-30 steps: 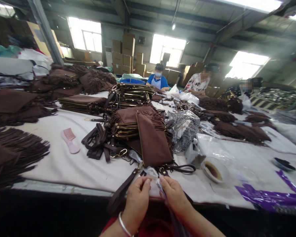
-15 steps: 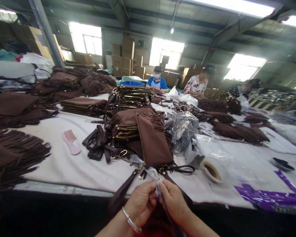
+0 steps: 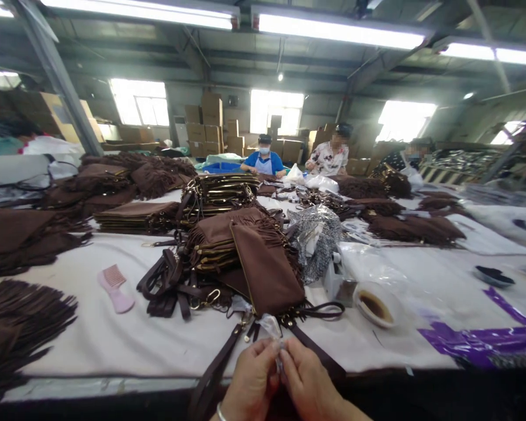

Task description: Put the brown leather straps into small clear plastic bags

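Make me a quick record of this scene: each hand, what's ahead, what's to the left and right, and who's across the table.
Left hand: pinching clear plastic, silver bracelet at the wrist
Right hand: pinching the same plastic, fingertips against the left hand's
Ahead: flat brown pouch leaning on a stack of fringed bags
Left: pink comb, dark straps
Right: container of brown liquid, purple plastic
Across table: person in blue, person in flower print, another partly hidden
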Action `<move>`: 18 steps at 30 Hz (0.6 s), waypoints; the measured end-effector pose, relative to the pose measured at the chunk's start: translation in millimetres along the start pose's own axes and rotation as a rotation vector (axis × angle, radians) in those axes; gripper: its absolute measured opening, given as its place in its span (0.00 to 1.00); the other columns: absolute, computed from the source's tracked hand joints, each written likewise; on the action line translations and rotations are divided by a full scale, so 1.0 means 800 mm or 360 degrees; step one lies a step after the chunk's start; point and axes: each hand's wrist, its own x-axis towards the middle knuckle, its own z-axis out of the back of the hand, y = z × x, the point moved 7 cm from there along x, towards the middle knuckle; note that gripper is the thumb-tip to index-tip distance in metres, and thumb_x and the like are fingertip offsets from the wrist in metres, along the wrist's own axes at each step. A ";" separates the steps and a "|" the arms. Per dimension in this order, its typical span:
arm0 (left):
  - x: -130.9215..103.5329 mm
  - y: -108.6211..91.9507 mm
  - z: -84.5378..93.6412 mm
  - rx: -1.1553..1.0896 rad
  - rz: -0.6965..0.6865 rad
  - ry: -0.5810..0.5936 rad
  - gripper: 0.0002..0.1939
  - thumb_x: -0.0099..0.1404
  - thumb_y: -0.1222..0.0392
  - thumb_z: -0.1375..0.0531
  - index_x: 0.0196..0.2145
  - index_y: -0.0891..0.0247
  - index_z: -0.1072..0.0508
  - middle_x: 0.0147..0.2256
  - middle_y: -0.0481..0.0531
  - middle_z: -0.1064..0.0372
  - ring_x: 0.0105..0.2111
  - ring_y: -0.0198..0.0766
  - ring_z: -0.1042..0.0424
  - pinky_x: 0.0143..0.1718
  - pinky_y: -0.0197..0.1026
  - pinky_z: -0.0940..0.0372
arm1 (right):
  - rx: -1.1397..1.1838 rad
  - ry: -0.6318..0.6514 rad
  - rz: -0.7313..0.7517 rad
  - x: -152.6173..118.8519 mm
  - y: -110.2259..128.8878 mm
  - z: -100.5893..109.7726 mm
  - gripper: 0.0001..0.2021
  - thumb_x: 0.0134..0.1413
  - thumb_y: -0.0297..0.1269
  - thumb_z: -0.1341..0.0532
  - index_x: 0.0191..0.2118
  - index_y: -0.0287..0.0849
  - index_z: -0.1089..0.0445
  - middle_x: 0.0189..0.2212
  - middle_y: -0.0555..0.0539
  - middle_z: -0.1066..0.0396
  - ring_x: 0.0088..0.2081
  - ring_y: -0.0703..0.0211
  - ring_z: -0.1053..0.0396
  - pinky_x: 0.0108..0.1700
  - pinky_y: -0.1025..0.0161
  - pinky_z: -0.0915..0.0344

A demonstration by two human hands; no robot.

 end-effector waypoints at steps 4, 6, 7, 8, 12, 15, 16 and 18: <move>0.013 0.000 0.004 0.0177 -0.0013 -0.0042 0.18 0.47 0.52 0.29 0.26 0.66 0.31 0.19 0.44 0.37 0.19 0.29 0.39 0.21 0.32 0.47 | -0.0023 0.0027 0.0140 0.001 -0.002 -0.008 0.14 0.63 0.38 0.56 0.34 0.41 0.37 0.28 0.44 0.30 0.31 0.57 0.32 0.34 0.62 0.40; 0.017 -0.001 0.002 0.0201 -0.0003 -0.0032 0.18 0.46 0.52 0.30 0.26 0.64 0.32 0.19 0.45 0.36 0.20 0.31 0.37 0.20 0.33 0.46 | -0.0025 0.0003 0.0135 0.002 -0.006 -0.009 0.14 0.62 0.37 0.56 0.34 0.41 0.36 0.28 0.44 0.29 0.31 0.57 0.32 0.33 0.62 0.40; 0.018 -0.003 0.000 0.0190 0.0010 -0.0022 0.18 0.45 0.52 0.30 0.26 0.63 0.33 0.19 0.44 0.37 0.19 0.31 0.37 0.20 0.33 0.47 | -0.0010 -0.0006 0.0119 0.003 -0.008 -0.010 0.13 0.62 0.37 0.55 0.34 0.41 0.36 0.28 0.44 0.29 0.30 0.57 0.32 0.33 0.62 0.41; 0.018 -0.005 -0.002 0.0178 0.0017 -0.0017 0.18 0.44 0.53 0.30 0.25 0.63 0.34 0.19 0.44 0.37 0.18 0.32 0.37 0.19 0.33 0.48 | 0.0006 -0.0020 0.0101 0.004 -0.009 -0.010 0.13 0.62 0.38 0.55 0.33 0.41 0.36 0.28 0.44 0.29 0.30 0.58 0.32 0.32 0.63 0.41; 0.015 -0.021 -0.009 0.0298 -0.0027 -0.0056 0.18 0.43 0.52 0.30 0.25 0.62 0.33 0.17 0.41 0.41 0.15 0.29 0.42 0.18 0.33 0.51 | -0.0002 -0.0103 0.0039 0.009 -0.014 -0.006 0.14 0.60 0.39 0.53 0.29 0.41 0.35 0.25 0.45 0.29 0.27 0.58 0.33 0.29 0.63 0.44; 0.015 -0.038 -0.010 0.0560 -0.0171 -0.0172 0.17 0.44 0.50 0.31 0.24 0.63 0.31 0.17 0.42 0.41 0.17 0.30 0.43 0.20 0.33 0.49 | -0.0003 -0.0152 -0.0016 0.015 -0.021 -0.005 0.15 0.58 0.40 0.51 0.26 0.41 0.34 0.23 0.45 0.28 0.25 0.58 0.34 0.28 0.62 0.46; 0.015 -0.044 -0.010 0.0688 -0.0260 -0.0223 0.16 0.45 0.50 0.31 0.23 0.64 0.30 0.17 0.43 0.40 0.19 0.31 0.41 0.22 0.34 0.48 | 0.0023 -0.0144 -0.0027 0.017 -0.024 -0.006 0.15 0.58 0.41 0.50 0.26 0.41 0.34 0.23 0.45 0.28 0.26 0.58 0.34 0.28 0.62 0.46; 0.016 -0.056 -0.011 0.0981 -0.0454 -0.0304 0.15 0.46 0.51 0.32 0.19 0.64 0.30 0.18 0.46 0.38 0.22 0.35 0.39 0.25 0.36 0.45 | 0.0119 -0.0093 -0.0067 0.020 -0.030 -0.009 0.15 0.57 0.42 0.48 0.25 0.41 0.33 0.23 0.46 0.28 0.26 0.58 0.34 0.28 0.63 0.44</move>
